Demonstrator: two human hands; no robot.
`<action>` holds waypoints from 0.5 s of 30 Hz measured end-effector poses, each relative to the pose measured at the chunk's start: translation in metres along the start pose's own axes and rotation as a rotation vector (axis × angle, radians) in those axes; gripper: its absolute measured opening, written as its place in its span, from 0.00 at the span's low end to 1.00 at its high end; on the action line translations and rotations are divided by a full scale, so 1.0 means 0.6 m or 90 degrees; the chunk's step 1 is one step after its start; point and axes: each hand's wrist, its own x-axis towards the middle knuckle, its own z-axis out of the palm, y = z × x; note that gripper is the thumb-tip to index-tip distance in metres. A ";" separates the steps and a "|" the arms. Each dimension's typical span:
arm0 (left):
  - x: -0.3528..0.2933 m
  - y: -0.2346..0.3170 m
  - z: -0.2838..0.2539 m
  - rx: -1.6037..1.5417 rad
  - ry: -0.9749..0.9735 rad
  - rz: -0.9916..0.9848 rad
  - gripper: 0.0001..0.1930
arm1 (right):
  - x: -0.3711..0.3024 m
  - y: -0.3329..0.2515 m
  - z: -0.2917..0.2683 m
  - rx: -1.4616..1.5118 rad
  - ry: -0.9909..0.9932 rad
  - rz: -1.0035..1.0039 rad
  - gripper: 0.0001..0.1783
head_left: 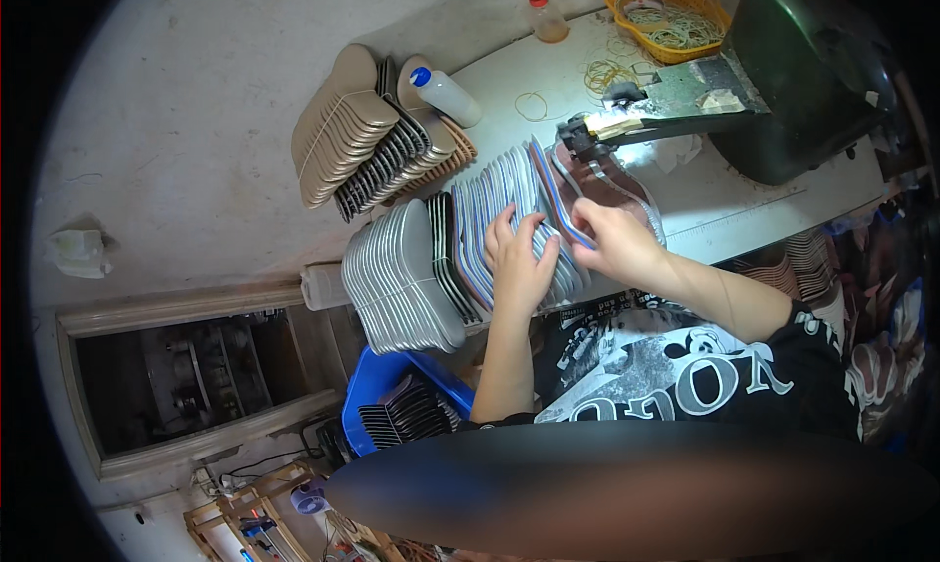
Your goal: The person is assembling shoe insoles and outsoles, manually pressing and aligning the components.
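In the head view, my left hand lies over a row of pale soles on the table, fingers spread and bent across their edges. My right hand is closed in a pinch on the near end of a blue-edged sole – this one leans at the right end of the row, nearest the machine. The soles stand on edge, packed face to face.

Just beyond my right hand, brownish sheets lie partly under the arm of the dark green machine. To the left of the row come a thin black bundle and a thick grey bundle, with a tan bundle farther back beside a blue-capped bottle. Loose rubber bands lie near a yellow basket at the far side, and a red-tipped bottle stands left of it. Below the grey bundle – off the table – a blue bin holds dark pieces.
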 end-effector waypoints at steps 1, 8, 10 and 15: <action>-0.001 0.001 0.002 0.041 0.030 0.010 0.17 | -0.015 -0.024 -0.019 -0.001 -0.001 0.001 0.12; 0.008 0.026 -0.016 -1.138 0.094 -0.273 0.23 | -0.053 -0.094 -0.089 0.288 -0.120 -0.047 0.13; 0.032 0.097 -0.064 -1.094 0.094 -0.277 0.20 | -0.040 -0.080 -0.098 0.563 -0.309 0.092 0.12; 0.052 0.118 -0.051 -0.995 -0.007 -0.192 0.19 | 0.010 -0.002 -0.076 0.845 -0.357 0.136 0.16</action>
